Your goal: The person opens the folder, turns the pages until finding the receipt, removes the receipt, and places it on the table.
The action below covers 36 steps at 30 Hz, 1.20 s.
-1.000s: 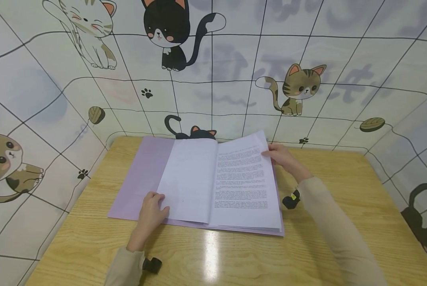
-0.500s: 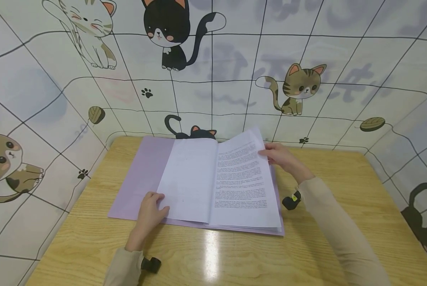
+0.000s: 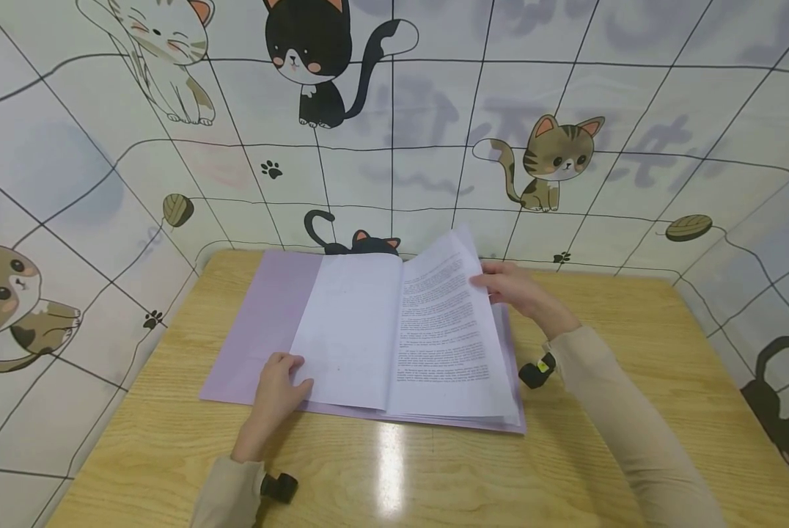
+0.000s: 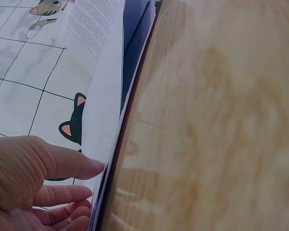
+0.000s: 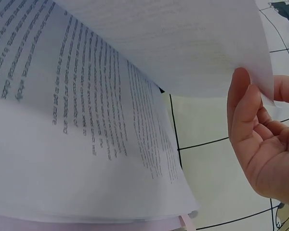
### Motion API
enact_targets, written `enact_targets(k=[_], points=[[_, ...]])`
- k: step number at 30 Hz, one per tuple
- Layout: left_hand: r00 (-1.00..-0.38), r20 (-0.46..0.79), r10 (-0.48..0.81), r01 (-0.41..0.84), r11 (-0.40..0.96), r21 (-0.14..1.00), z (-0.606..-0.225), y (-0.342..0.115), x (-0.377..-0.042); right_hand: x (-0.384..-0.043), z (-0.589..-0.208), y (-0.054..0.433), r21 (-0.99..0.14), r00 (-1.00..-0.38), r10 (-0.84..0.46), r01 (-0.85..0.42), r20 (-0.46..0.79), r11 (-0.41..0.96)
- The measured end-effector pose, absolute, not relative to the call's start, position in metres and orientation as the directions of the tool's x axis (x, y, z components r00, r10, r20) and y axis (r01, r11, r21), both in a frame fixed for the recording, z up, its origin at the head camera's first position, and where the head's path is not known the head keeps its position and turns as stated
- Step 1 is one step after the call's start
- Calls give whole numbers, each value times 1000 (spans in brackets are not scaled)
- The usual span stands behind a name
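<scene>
A purple folder (image 3: 262, 323) lies open on the wooden table, with a stack of paper sheets inside. Its left-hand page (image 3: 345, 330) looks blank, and the printed right-hand page (image 3: 441, 330) is lifted along its outer side. My right hand (image 3: 516, 287) pinches that page near its upper outer corner between thumb and fingers. In the right wrist view, the raised page (image 5: 183, 48) bends above another printed sheet (image 5: 86, 144). Resting on the lower left of the blank page is my left hand (image 3: 278, 389); its thumb and loosely bent fingers touch the paper near the folder's edge.
The wooden table (image 3: 447, 484) extends in front of the folder and to both sides. Behind it rises a wall (image 3: 421, 176) covered in a cat-and-grid print. Small black devices (image 3: 279, 488) hang at both sleeve cuffs.
My right hand has moved slightly left, drawing the page's outer edge up and inward so it curves more and bares the sheet underneath. The left hand stays in place.
</scene>
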<state>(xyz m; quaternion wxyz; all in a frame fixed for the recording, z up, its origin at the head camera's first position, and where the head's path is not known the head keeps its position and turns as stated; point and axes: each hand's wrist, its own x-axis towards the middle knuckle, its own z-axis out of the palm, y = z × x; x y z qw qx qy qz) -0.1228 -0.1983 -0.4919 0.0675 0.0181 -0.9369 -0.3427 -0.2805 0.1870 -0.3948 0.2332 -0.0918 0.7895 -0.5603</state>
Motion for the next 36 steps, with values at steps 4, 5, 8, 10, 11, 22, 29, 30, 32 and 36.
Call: enact_targets(k=[4,5,8,10,11,22,29,30,32,36], points=[[-990,116,-77,16,764,645,-491,-198,-123,-278,-392,183,-928,-864,-427,112,-268,355],[-991,113,-78,13,765,644,-491,-198,-123,-277,-391,182,-927,-862,-428,115,-272,357],[-991,104,-79,7,763,646,-491,-198,-123,-276,-391,180,-922,-857,-430,120,-283,367],[-992,98,-81,2,761,648,-491,-198,-123,-275,-391,179,-922,-854,-433,125,-287,367],[-992,96,-81,0,761,649,-492,-198,-124,-274,-391,179,-922,-853,-433,128,-290,365],[-993,93,-78,0,766,643,-491,-198,-123,-266,-389,170,-937,-848,-463,100,-256,334],[-993,93,-76,1,768,641,-491,-198,-122,-263,-383,159,-962,-853,-478,90,-208,258],[-993,94,-76,2,768,640,-491,-198,-122,-263,-382,158,-965,-856,-476,92,-203,246],[-993,93,-76,1,768,640,-491,-198,-122,-262,-381,154,-969,-860,-470,99,-197,224],[-992,95,-77,2,767,642,-491,-198,-122,-261,-380,149,-976,-861,-474,105,-187,193]])
